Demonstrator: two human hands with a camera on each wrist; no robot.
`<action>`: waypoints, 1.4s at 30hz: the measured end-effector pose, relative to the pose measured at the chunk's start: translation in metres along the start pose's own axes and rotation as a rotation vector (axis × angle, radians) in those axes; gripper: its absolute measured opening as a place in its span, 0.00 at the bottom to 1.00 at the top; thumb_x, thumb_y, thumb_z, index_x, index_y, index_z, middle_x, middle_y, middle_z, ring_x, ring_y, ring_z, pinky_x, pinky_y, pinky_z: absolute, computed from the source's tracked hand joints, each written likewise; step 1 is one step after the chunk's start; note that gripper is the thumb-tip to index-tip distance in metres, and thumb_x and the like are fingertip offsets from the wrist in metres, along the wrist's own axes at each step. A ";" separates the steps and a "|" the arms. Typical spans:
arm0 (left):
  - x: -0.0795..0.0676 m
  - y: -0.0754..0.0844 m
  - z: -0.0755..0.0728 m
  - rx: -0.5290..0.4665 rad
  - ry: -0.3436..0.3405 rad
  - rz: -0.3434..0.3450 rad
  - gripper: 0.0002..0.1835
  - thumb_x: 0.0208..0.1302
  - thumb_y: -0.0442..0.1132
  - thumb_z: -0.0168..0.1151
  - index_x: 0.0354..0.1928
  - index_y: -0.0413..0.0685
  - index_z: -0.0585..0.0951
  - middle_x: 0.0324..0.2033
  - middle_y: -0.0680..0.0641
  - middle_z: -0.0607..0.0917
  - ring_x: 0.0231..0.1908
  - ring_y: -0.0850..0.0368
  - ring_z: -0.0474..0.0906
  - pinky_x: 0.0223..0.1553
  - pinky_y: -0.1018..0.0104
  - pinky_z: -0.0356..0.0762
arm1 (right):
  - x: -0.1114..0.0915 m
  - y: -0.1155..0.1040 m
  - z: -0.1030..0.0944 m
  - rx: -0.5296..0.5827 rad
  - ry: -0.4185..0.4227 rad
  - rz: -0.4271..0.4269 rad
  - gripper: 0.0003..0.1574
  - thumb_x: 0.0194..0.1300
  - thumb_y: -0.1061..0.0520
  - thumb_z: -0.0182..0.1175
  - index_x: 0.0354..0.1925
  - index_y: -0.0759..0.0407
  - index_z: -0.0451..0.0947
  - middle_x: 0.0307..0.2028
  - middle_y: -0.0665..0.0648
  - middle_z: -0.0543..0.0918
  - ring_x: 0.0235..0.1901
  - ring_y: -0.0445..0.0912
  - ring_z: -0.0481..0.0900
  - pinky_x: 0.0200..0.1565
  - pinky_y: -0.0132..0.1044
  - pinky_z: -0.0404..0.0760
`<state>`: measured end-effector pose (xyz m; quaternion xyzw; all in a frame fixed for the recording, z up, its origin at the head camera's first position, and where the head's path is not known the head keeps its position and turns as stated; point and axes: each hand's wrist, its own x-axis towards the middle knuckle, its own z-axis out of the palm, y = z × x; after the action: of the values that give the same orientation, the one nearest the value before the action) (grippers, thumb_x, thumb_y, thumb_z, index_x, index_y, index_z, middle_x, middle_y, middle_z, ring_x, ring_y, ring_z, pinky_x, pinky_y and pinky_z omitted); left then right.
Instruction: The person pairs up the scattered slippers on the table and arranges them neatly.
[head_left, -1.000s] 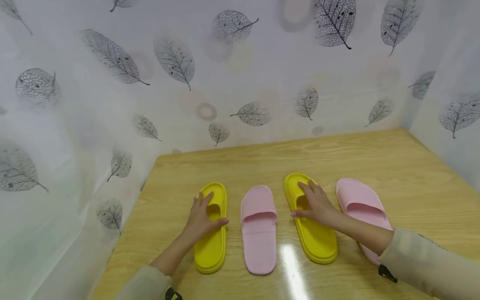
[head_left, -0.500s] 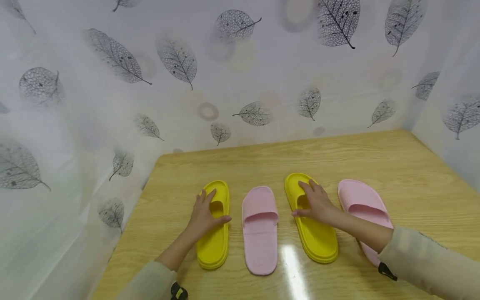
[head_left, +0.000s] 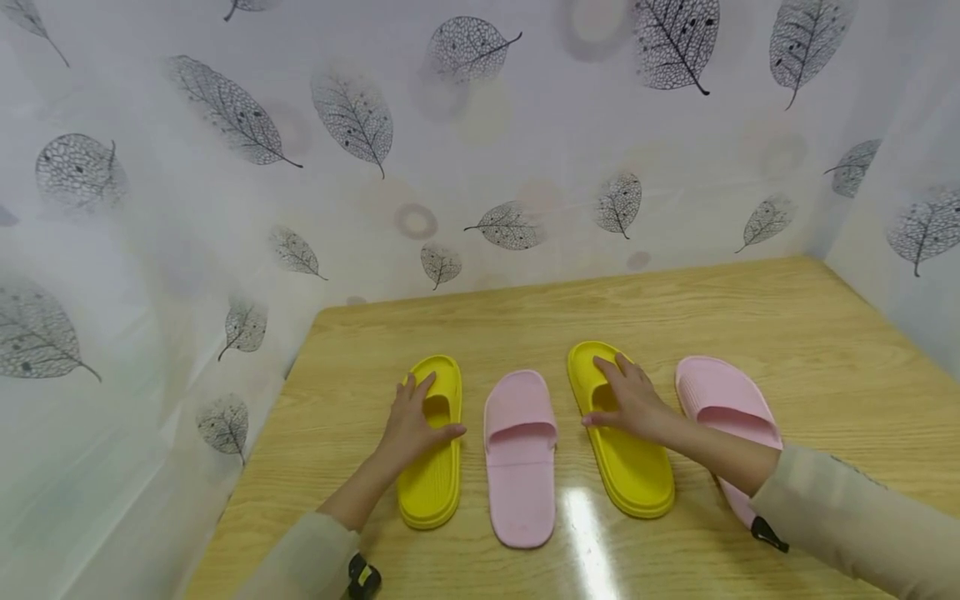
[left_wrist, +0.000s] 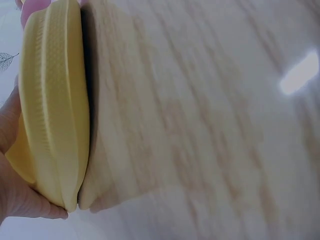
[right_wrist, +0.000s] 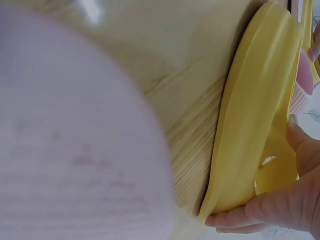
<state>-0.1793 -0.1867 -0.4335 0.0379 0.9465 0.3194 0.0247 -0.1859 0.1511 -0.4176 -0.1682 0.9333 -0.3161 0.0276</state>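
My left hand [head_left: 411,429] spans the left yellow slide slipper [head_left: 431,496], thumb on its right edge and fingers over the left side of its strap. In the left wrist view, fingertips hold the edge of that slipper [left_wrist: 55,110], and a dark strip runs between sole and table. The right yellow slide slipper [head_left: 637,479] is gripped by my right hand [head_left: 628,406], thumb at its left edge, fingers across the strap. The right wrist view has fingertips at the toe rim of this slipper [right_wrist: 255,110]. Between them lies a pink slide slipper [head_left: 521,500].
Another pink slide slipper [head_left: 729,396] lies at the right, angled and partly beneath my right forearm. All rest on a wood-grain table [head_left: 525,321]. A white leaf-print curtain [head_left: 525,125] hangs behind and along both sides. Black wrist gear [head_left: 363,575] shows at the left cuff.
The left yellow slipper and my left hand have slid slightly forward, away from me, and a little right. The right yellow slipper and my right hand have shifted forward slightly. Both pink slippers stay put.
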 end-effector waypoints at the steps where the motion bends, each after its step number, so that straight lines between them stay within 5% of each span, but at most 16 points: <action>1: 0.001 0.000 0.000 0.001 0.000 0.000 0.52 0.46 0.53 0.75 0.71 0.44 0.59 0.71 0.28 0.47 0.69 0.28 0.39 0.63 0.32 0.49 | 0.001 0.000 0.000 0.002 -0.003 0.004 0.56 0.50 0.49 0.72 0.65 0.73 0.55 0.62 0.87 0.51 0.60 0.82 0.51 0.59 0.73 0.52; 42: 0.018 0.001 0.004 -0.023 -0.004 0.031 0.53 0.45 0.52 0.75 0.70 0.43 0.59 0.70 0.28 0.46 0.69 0.28 0.38 0.64 0.31 0.46 | 0.022 0.000 -0.001 0.030 -0.041 0.052 0.58 0.52 0.49 0.71 0.68 0.74 0.50 0.64 0.85 0.47 0.63 0.80 0.46 0.59 0.74 0.50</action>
<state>-0.1965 -0.1824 -0.4364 0.0530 0.9420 0.3307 0.0219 -0.2065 0.1449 -0.4157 -0.1500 0.9318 -0.3256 0.0573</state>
